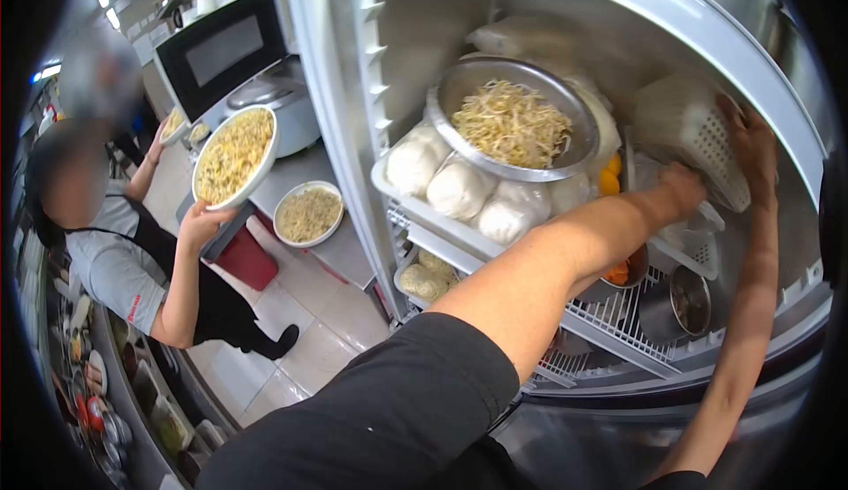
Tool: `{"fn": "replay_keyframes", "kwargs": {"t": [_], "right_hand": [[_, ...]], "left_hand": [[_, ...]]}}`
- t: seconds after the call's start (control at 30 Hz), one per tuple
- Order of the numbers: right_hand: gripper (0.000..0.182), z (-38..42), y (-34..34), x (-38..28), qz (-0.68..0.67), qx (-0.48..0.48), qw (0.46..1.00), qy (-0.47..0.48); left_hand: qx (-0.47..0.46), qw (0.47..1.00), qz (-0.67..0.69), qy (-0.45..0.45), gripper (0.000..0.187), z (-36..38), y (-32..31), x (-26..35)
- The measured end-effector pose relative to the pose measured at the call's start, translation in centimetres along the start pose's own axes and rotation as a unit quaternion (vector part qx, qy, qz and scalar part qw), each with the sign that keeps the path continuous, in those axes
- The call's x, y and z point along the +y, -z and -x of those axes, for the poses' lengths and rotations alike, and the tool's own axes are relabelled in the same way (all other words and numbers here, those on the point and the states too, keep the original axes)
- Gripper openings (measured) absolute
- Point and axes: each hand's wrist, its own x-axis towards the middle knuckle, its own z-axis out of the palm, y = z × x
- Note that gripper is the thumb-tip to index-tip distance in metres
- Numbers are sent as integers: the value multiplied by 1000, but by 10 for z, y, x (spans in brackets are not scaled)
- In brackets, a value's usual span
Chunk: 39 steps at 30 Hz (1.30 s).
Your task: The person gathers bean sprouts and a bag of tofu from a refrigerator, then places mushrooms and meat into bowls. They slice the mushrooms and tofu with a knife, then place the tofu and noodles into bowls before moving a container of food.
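Note:
Both my arms reach into an open fridge. At the right, a white perforated plastic basket (729,150) is tipped up on its side. My right hand (753,150) grips its outer side, fingers over the edge. Just left of it, my left hand (685,188) is closed at the basket's lower part, beside a clear plastic bag (693,229); what its fingers hold is hidden. Nearby, a steel bowl of bean sprouts (512,123) rests on a white tray (389,181) with several white plastic-wrapped balls (459,188). Some orange items (609,176) show behind my left forearm.
On the wire rack below stand a steel pot (676,304) and a container of orange pieces (623,269). At left a co-worker (132,251) carries a bowl of yellow food (234,156) and a smaller one. Another bowl (307,213) sits on the counter by the fridge frame.

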Motion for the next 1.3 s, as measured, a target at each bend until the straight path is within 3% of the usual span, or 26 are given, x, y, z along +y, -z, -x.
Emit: {"fn": "replay_keyframes", "kwargs": {"t": [0.1,0.13,0.17,0.27,0.33,0.4,0.47,0.53,0.6,0.67,0.7,0.77,0.87,0.9,0.97,1.03,1.1,1.17,1.2,1.27,1.3], "right_hand": [[53,-7,-2,18,15,-28,999,17],[51,-6,0,17,-25,-86,996,-14],[48,-2,0,12,6,-67,997,-27],[44,-17,-7,50,27,-116,990,79],[43,-24,-8,68,27,-148,987,53],[43,-18,-7,65,29,-180,983,31],[40,-2,5,67,4,-321,944,81],[37,40,36,20,-74,-323,938,104],[34,89,59,-21,-151,-321,927,121],[31,129,63,-42,-116,-77,946,293],[31,140,67,-48,-98,-41,945,310],[32,154,74,-63,-85,-29,943,320],[34,165,71,-83,-73,-13,941,329],[34,163,71,-83,-78,-19,947,312],[36,155,69,-74,-115,-34,968,221],[36,125,56,-38,-232,-118,961,-94],[39,145,54,-73,-365,-103,912,-159],[55,162,56,-135,-365,-170,890,-214],[55,165,52,-150,-364,-167,890,-218],[54,166,28,-187,-422,-267,820,-280],[56,168,24,-205,-413,-290,813,-290]], "left_hand": [[32,999,-2,-21,20,9,18,19],[42,999,-3,-17,20,8,19,28],[52,998,-4,-38,20,17,28,36],[72,993,-19,-92,20,50,64,61],[43,988,-42,-143,21,68,83,74],[48,988,-38,-139,22,96,105,83],[54,987,-30,-146,22,122,120,84],[53,987,-51,-140,20,143,134,85],[66,989,-24,-127,19,156,145,86],[76,991,4,-111,18,171,161,85],[91,990,13,-109,17,181,173,84],[108,987,23,-113,16,203,189,82],[221,967,74,-100,16,241,207,78],[273,953,89,-97,16,258,213,76],[259,957,104,-82,19,294,227,71],[269,950,137,-76,26,331,236,59],[261,949,166,-58,38,372,239,46],[234,949,206,-48,43,414,247,29],[231,949,208,-52,43,435,252,20],[123,969,213,5,49,480,261,6],[129,971,197,40,49,500,261,3]]}}
